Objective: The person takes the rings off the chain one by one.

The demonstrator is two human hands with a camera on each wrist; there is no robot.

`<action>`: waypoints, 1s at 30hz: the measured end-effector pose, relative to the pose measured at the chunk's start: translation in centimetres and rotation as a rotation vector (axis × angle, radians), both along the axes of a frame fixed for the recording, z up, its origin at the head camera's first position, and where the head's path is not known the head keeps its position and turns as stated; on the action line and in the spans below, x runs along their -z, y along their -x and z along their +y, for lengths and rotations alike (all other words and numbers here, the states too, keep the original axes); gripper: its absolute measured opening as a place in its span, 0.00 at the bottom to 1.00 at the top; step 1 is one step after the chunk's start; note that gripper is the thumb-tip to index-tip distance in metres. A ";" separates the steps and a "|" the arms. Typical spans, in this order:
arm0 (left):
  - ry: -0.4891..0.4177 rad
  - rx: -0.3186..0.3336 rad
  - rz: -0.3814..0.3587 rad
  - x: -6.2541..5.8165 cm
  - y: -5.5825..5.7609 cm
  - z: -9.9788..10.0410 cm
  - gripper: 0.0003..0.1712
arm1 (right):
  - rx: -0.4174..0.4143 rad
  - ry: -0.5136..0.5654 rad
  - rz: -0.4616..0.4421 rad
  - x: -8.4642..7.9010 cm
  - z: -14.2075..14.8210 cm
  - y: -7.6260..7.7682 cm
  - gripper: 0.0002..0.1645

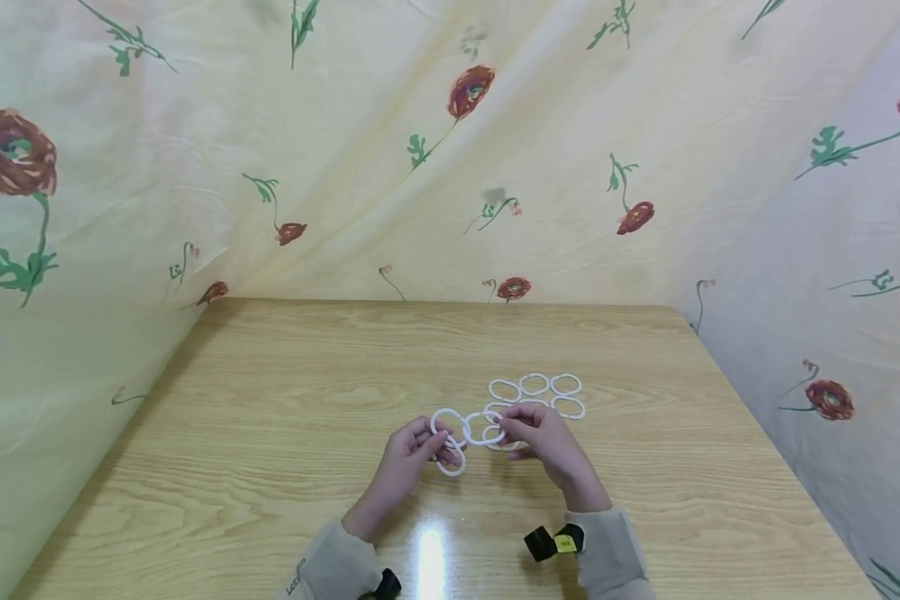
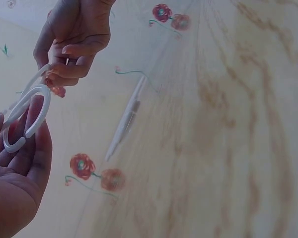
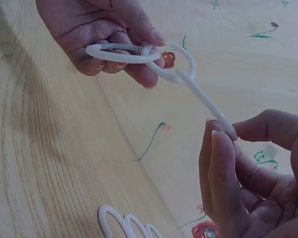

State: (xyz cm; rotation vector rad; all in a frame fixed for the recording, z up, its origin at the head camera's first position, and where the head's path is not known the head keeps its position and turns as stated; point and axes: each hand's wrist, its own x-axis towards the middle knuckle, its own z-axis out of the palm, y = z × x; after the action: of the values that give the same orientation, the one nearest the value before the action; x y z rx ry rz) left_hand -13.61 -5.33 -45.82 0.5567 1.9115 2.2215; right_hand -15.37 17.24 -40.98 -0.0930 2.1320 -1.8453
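My left hand (image 1: 408, 454) grips a short chain of white rings between thumb and fingers. One ring (image 1: 451, 475) hangs lowest over its fingers, and a second ring (image 1: 447, 409) loops through it. A third ring (image 1: 483, 443) is held out to the right, pinched at its far side by the thumb and fingertips of my right hand (image 1: 551, 442). In the right wrist view this third ring (image 3: 208, 101) meets the middle ring (image 3: 192, 64) at its upper end. A small gap shows in the lowest ring (image 2: 45, 109) in the left wrist view.
Several loose white rings (image 1: 566, 376) lie in rows on the wooden table (image 1: 330, 375) beyond my right hand, which partly covers them. A flowered cloth (image 1: 360, 150) hangs behind the table and at both sides. A glare spot shows near the front.
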 end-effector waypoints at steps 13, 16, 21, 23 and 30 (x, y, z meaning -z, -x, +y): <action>0.022 -0.081 0.035 0.2 0.1 0.1 0.16 | 0.017 0.007 -0.016 -0.1 0.1 -0.1 0.19; 0.048 -0.116 0.028 0.3 0.2 0.1 0.16 | 0.014 0.008 -0.012 0.1 0.1 -0.1 0.20; 0.044 -0.135 0.033 0.4 0.2 0.0 0.15 | 0.028 0.010 -0.016 0.3 0.1 0.0 0.23; 0.036 -0.133 0.036 0.4 0.2 0.0 0.15 | 0.034 0.012 -0.016 0.3 0.0 0.0 0.23; 0.031 -0.130 0.025 0.4 0.2 0.1 0.13 | 0.036 0.018 -0.015 0.3 0.0 0.0 0.22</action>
State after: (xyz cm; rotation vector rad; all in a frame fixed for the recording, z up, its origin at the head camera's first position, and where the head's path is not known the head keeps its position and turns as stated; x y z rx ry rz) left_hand -13.83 -5.27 -46.21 0.4703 2.0454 2.2675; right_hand -15.34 17.27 -41.29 -0.0455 2.1208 -1.8791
